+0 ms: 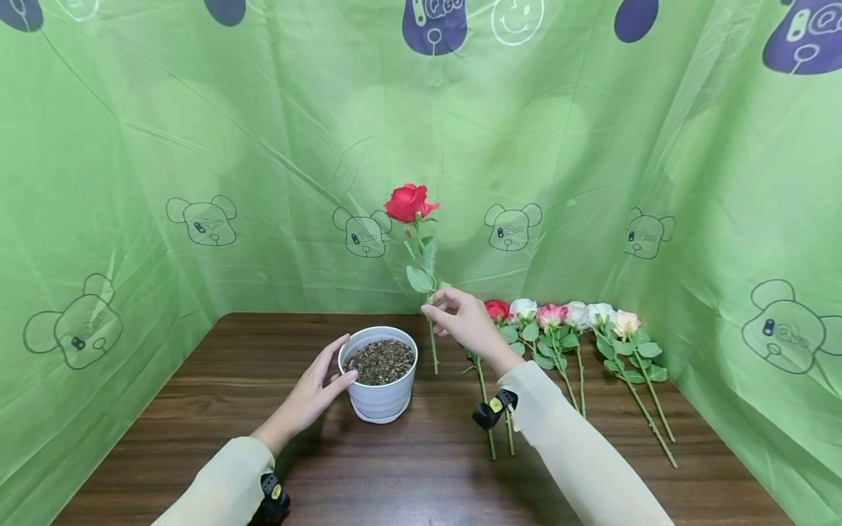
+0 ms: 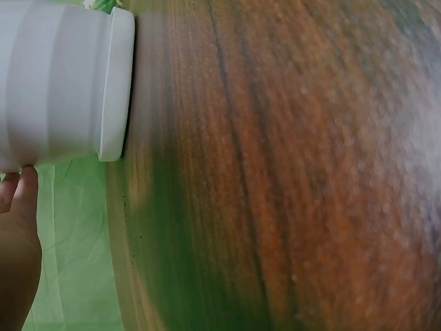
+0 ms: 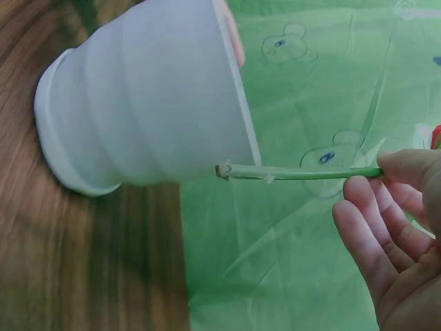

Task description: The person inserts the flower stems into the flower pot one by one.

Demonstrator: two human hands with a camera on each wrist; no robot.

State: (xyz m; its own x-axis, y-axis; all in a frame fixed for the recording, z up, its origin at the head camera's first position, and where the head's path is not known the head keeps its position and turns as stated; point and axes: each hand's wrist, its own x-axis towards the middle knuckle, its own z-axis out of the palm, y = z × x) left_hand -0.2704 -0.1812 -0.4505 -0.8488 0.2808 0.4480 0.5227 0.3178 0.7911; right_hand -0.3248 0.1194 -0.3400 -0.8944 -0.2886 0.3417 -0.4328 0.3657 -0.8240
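My right hand (image 1: 465, 321) pinches a red rose (image 1: 409, 203) by its green stem, between thumb and fingertips. The rose stands upright, bloom at the top, just right of the pot. In the right wrist view the bare cut end of the stem (image 3: 296, 174) sticks out past the fingers and overlaps the pot's rim. A white flower pot (image 1: 381, 400) on a saucer holds dark, crumbly soil (image 1: 381, 362). Around its left side my left hand (image 1: 314, 391) grips the pot, thumb at the front of the rim and fingers further back.
Several roses lie on the right of the wooden table (image 1: 217, 409): a red rose (image 1: 498, 310), a pink rose (image 1: 551, 315), white ones and a peach rose (image 1: 626, 323), stems toward me. My right forearm passes over some stems. A green printed cloth (image 1: 296, 146) encloses the table.
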